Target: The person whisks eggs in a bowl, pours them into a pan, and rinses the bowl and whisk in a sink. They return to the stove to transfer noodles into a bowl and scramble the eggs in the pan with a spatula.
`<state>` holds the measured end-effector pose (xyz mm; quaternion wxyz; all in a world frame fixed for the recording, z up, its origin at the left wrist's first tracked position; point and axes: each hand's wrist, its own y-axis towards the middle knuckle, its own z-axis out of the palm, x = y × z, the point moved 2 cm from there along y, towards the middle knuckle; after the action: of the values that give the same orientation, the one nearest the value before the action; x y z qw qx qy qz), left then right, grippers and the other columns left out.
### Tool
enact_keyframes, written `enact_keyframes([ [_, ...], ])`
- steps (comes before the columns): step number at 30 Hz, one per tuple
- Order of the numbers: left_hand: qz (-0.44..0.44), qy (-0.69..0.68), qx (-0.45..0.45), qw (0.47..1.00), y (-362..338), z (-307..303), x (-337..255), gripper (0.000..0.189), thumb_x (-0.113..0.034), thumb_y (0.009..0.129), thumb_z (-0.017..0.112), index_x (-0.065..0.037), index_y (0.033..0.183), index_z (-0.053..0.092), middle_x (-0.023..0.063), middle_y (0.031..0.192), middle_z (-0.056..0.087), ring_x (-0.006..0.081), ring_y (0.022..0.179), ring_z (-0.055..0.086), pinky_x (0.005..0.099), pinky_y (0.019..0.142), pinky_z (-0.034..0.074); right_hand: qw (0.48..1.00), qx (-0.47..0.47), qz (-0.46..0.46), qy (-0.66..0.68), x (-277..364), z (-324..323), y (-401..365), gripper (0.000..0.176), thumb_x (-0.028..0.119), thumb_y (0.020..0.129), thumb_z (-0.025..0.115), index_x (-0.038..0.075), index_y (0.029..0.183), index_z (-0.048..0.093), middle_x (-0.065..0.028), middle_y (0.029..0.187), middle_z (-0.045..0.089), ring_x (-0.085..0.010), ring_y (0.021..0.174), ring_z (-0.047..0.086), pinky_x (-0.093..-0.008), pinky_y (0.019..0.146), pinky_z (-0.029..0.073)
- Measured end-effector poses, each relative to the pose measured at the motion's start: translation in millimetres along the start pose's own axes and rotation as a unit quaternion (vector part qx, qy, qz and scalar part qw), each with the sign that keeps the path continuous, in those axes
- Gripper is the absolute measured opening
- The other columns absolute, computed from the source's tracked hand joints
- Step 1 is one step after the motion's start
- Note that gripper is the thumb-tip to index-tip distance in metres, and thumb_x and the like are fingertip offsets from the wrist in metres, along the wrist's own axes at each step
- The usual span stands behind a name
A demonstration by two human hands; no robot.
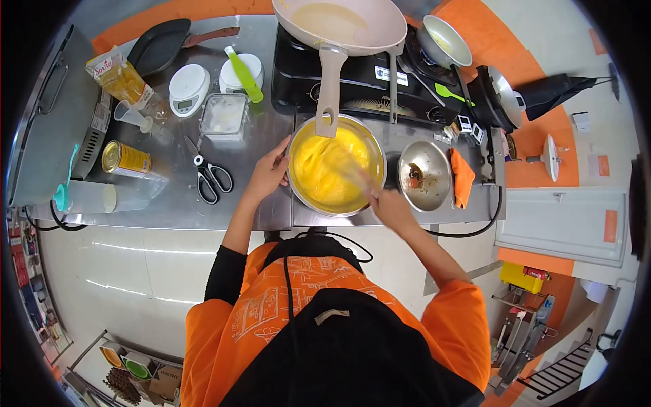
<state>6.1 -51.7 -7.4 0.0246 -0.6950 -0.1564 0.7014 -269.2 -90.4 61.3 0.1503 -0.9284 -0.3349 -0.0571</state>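
Observation:
A steel mixing bowl [381, 150] of bright yellow beaten egg [319, 166] sits at the counter's front edge. My left hand [269, 171] grips the bowl's left rim, thumb and fingers pressed to its side. In my right hand [391, 208] is a whisk [349, 168], blurred by motion, its wires down in the yellow liquid. A smaller steel bowl [426, 186] with dark sauce and a reddish bit stands right of that hand. The handle of a large light frying pan [332, 88] reaches over the mixing bowl's far rim.
Behind stands a black gas stove [295, 74]. On the left are scissors [211, 180], a clear container [225, 115], kitchen scales [188, 88], a yellow can [125, 158] and a dark square pan [159, 47]. An orange cloth [462, 178] lies at the right.

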Motion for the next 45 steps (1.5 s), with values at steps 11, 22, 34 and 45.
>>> enact_keyframes([
  [11, 0.008, 0.013, -0.01, 1.0, 1, 0, -2, 0.047, -0.01, 0.088, 0.046, -0.017, 0.134, 0.039, 0.0039, 0.077, 0.053, 0.0071, 0.055, 0.05, 0.0217, 0.048, 0.048, 0.999, 0.014, -0.038, -0.036, 2, 8, -10, 0.054, 0.031, 0.088, 0.048, 0.036, 0.136, 0.025, -0.0181, 0.057, 0.057, -0.0382, 0.053, 0.057, -0.0471, 0.053, 0.049],
  [22, 0.019, 0.0, -0.02, 1.0, 5, 0, -2, 0.046, -0.013, 0.089, 0.047, -0.017, 0.134, 0.038, 0.0029, 0.072, 0.052, 0.007, 0.051, 0.049, 0.0214, 0.047, 0.047, 0.999, 0.004, 0.023, 0.032, 7, -17, -10, 0.056, 0.031, 0.087, 0.049, 0.037, 0.137, 0.024, -0.0218, 0.062, 0.058, -0.04, 0.056, 0.058, -0.0507, 0.055, 0.047],
  [34, 0.026, 0.034, -0.071, 0.997, 2, 9, -6, 0.039, -0.016, 0.089, 0.049, -0.013, 0.128, 0.046, 0.0039, 0.07, 0.052, 0.0098, 0.05, 0.054, 0.0243, 0.041, 0.051, 0.982, 0.12, 0.027, -0.145, -10, -108, 62, 0.049, 0.029, 0.083, 0.055, 0.033, 0.13, 0.041, -0.0139, 0.084, 0.064, -0.0322, 0.08, 0.061, -0.0424, 0.073, 0.048],
  [45, -0.062, -0.053, -0.035, 0.996, 1, 7, 0, 0.041, -0.021, 0.091, 0.045, -0.019, 0.132, 0.041, 0.0049, 0.076, 0.056, 0.0113, 0.047, 0.056, 0.0256, 0.042, 0.052, 0.948, 0.316, 0.023, 0.015, -12, -88, 22, 0.045, 0.039, 0.089, 0.043, 0.026, 0.132, 0.04, -0.0159, 0.081, 0.063, -0.0315, 0.067, 0.062, -0.0421, 0.064, 0.049],
])
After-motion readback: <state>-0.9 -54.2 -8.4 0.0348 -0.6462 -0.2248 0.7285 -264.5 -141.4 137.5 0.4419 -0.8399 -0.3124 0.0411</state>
